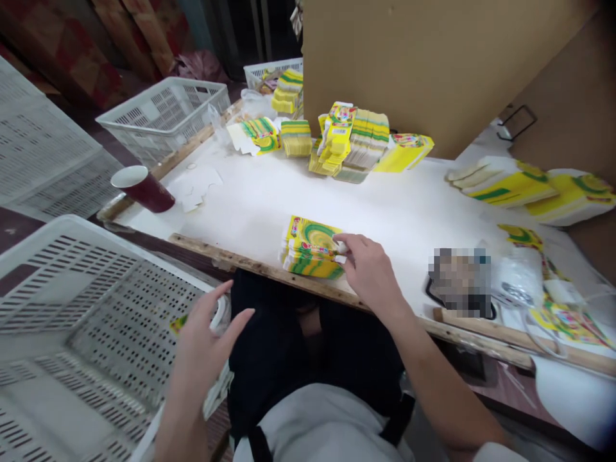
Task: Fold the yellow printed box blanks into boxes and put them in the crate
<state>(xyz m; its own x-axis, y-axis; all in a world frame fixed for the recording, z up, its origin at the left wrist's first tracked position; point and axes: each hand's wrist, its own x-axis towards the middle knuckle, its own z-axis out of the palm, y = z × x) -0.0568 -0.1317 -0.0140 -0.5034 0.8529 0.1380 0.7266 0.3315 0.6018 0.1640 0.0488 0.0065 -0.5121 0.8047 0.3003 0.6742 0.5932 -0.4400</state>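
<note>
Carton stack [312,249]: flattened yellow-and-green printed cartons, lying at the near edge of the white worktable [240,199], in front of the person.

Right hand [369,266]: fingers touching the right end of the carton stack; whether they pinch a carton cannot be told.

Left hand [205,340]: released, fingers and thumb spread apart, above the side of the large white plastic basket [120,321], left of the worktable's near edge.

Maroon cup [143,188]: one, tilted in view, pale inside, on the worktable's left part, beside white paper scraps [195,186].

Banded-looking carton bundles [353,141]: several, yellow and green, along the far side, before a brown cardboard panel [409,64].

Further cartons [510,183]: at the right, some leaning.

Blurred-out item [459,279]: near the right front edge, unidentifiable.
</note>
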